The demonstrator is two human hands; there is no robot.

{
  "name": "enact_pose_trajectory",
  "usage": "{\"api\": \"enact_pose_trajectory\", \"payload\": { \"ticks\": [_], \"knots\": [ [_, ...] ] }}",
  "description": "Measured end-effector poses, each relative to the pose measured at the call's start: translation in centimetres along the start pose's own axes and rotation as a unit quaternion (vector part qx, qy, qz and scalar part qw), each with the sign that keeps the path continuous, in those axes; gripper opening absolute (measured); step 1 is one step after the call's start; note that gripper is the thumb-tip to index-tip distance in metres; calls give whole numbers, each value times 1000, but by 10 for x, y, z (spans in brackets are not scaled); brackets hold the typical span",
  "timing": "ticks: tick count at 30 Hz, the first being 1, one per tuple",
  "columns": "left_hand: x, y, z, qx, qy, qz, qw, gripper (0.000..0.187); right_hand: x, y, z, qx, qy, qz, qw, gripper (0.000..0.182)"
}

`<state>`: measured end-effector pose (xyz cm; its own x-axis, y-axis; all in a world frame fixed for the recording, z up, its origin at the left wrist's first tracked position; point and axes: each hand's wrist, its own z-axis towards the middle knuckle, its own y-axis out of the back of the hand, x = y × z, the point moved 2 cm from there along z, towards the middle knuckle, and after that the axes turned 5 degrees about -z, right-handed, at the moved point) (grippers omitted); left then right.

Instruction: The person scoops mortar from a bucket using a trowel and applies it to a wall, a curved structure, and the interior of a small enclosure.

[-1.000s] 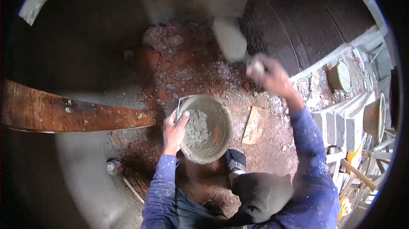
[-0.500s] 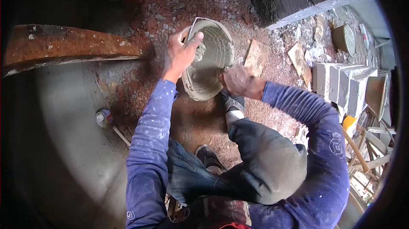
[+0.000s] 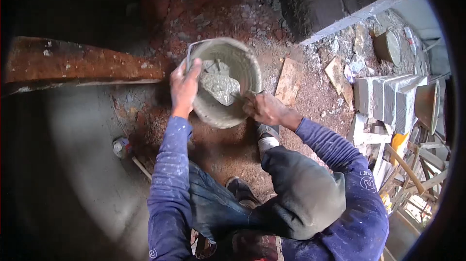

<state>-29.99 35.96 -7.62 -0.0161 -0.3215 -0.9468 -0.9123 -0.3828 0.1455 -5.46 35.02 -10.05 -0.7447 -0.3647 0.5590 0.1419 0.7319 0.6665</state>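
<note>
A round bucket (image 3: 221, 119) stands before me with its mouth upward and wet grey mortar (image 3: 221, 85) inside. My left hand (image 3: 184, 86) grips the bucket's left rim, fingers outside and thumb over the edge, beside the thin wire handle (image 3: 189, 50). At the right rim my right hand (image 3: 267, 109) is closed, its fingers wrapped round something mostly hidden that reaches into the mortar. Which tool it is, I cannot make out.
A rusty beam (image 3: 87, 67) juts in from the left. Boards (image 3: 290, 81) lie on the rubble floor. Grey blocks (image 3: 383, 98), another bucket (image 3: 387, 47) and scrap wood (image 3: 422, 164) are on the right. A bottle (image 3: 121, 147) lies lower left.
The bucket has shifted left and turned its mouth more toward me. My left hand has moved left and down with it. The mortar now shows as a lump in the middle.
</note>
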Motion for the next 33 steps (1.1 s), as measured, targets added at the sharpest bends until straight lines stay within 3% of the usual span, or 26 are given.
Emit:
{"api": "enact_pose_trajectory", "payload": {
  "ticks": [1, 2, 4, 6, 10, 12, 14, 15, 16, 17, 18, 19, 21, 24, 25, 26, 27, 29, 30, 31, 32, 33],
  "knots": [
    [10, 12, 5, 2, 1, -27, 1000, 43, -8, -3, 1, -91, 67, 0, 994, 35],
    [27, 25, 13, 11, 2, -56, 998, 46, -3, 8, -8, -105, 56, -9, 993, 35],
    [54, 43, 22, 47, 54, -245, 967, 49, 30, 47, -27, -180, 151, -9, 972, 34],
    [55, 51, 18, 37, 95, -283, 954, 50, 58, 72, -31, -40, 100, 204, 973, 30],
    [73, 63, 19, 4, 96, -239, 966, 49, 63, 82, -25, 31, 136, 329, 934, 30],
    [63, 55, 20, 37, 99, -286, 952, 55, 28, 75, -21, 48, 62, 520, 850, 29],
    [64, 55, 19, 30, 67, -253, 965, 51, -28, 96, -28, 5, -46, 537, 842, 29],
    [54, 49, 12, 37, 67, -236, 969, 49, -66, 110, -39, -67, -84, 494, 863, 30],
    [41, 43, 8, 45, 64, -219, 973, 47, -115, 117, -46, -223, -144, 468, 843, 31],
    [38, 43, 11, 39, 64, -220, 973, 47, -109, 159, -72, -279, -217, 315, 881, 35],
    [38, 40, 9, 58, 41, -201, 977, 46, -77, 198, -105, -278, -152, 377, 870, 31],
    [39, 30, 10, 80, 17, -183, 980, 45, -17, 225, -131, -325, -188, 277, 884, 26],
    [37, 11, 11, 66, 43, -166, 983, 44, 34, 240, -157, -355, -54, 332, 872, 25],
    [1, -15, 6, 86, -7, -76, 993, 43, 44, 212, -151, -298, -77, 343, 888, 34],
    [-5, -17, 6, 73, 0, -73, 995, 43, 51, 190, -140, -242, -156, 355, 889, 41],
    [-7, -18, 7, 67, 1, -34, 997, 43, 36, 160, -127, -146, -148, 470, 858, 54],
    [-7, -18, 8, 66, -2, 4, 998, 43, 42, 137, -111, -6, -99, 535, 839, 53],
    [0, -16, 12, 60, -3, -30, 998, 45, 17, 77, -84, 170, -165, 642, 729, 43],
    [3, -16, 13, 54, -8, -70, 996, 47, -7, 51, -65, 224, -218, 719, 621, 38],
    [-2, -14, 11, 75, 47, -61, 994, 49, -15, 38, -45, 204, -304, 636, 680, 36],
    [-1, -15, 10, 81, 49, -55, 994, 49, -24, 37, -22, 211, -243, 470, 822, 35],
    [-1, -17, 7, 88, 8, -48, 995, 50, -29, 44, 5, 229, -138, 262, 927, 33]
  ]
}}
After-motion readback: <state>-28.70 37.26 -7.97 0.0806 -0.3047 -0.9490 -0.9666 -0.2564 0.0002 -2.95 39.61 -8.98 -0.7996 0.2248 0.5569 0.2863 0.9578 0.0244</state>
